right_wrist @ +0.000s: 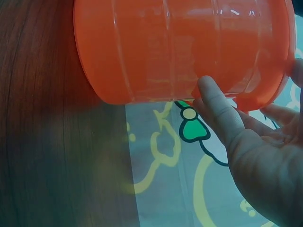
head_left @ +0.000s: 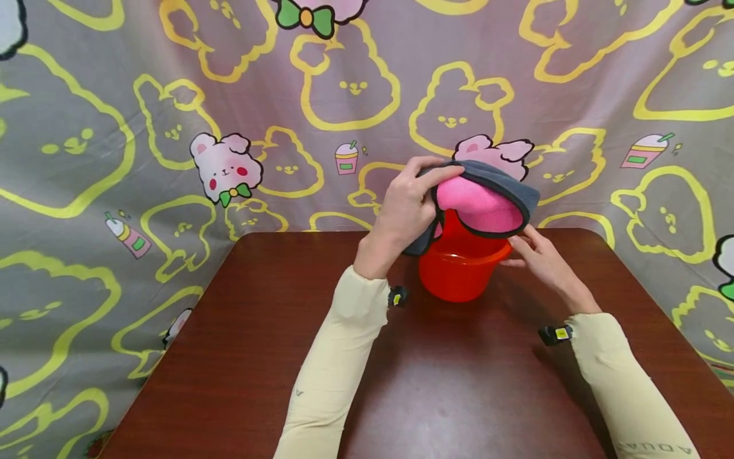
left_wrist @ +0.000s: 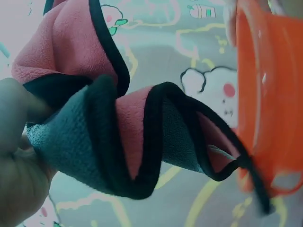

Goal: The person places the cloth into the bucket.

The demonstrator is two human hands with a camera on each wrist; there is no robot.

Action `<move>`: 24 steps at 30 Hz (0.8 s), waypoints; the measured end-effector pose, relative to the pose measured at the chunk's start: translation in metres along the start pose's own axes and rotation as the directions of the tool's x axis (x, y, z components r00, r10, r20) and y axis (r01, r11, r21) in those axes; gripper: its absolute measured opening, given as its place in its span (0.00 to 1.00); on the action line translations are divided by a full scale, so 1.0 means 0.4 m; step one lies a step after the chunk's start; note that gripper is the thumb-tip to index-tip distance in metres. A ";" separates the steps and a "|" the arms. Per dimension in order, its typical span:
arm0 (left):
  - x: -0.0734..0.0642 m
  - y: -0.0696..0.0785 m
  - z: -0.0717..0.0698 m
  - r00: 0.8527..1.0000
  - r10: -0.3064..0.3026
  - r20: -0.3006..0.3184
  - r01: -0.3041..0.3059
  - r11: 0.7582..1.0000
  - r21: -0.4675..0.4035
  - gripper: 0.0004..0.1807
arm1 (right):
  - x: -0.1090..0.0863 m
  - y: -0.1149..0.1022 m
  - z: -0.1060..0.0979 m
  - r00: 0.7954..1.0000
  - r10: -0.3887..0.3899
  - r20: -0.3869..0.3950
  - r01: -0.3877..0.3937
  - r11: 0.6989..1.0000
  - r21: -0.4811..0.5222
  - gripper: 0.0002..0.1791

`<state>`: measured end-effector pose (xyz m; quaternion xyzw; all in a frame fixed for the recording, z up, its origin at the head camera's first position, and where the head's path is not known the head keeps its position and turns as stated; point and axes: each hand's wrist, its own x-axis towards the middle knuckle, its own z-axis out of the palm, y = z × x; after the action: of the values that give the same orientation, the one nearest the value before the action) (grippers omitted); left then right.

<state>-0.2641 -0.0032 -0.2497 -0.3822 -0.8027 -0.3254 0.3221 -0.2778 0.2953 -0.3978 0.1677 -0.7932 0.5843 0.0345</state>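
Observation:
My left hand (head_left: 404, 197) grips a soft cloth (head_left: 482, 204), pink on one side and blue-grey on the other, with black edging. The cloth hangs in loose folds over the mouth of a red plastic bucket (head_left: 455, 284); in the left wrist view, folds of the cloth (left_wrist: 128, 142) trail from the fingers toward the bucket's rim (left_wrist: 251, 85). At the bucket's right side, my right hand (head_left: 541, 261) holds the rim. In the right wrist view its thumb (right_wrist: 215, 97) lies against the outer wall, the other fingers around the rim. The bucket stands upright on the table.
A dark brown wooden table (head_left: 275, 338) carries the bucket near its far edge. Behind and beside it hangs a grey curtain (head_left: 275, 95) printed with yellow outlines and white cartoon animals. Small black cameras (head_left: 555, 335) sit at both wrists.

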 end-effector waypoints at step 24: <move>-0.119 -0.145 0.022 0.775 -0.437 0.456 0.339 0.897 0.284 0.28 | 0.006 -0.006 -0.030 0.995 0.095 -0.020 -0.097 0.970 -0.222 0.35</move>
<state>-0.2906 -0.0444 -0.3072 -0.2479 -0.9469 -0.1963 0.0584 -0.2809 0.3052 -0.3912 0.1217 -0.8608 0.4933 0.0286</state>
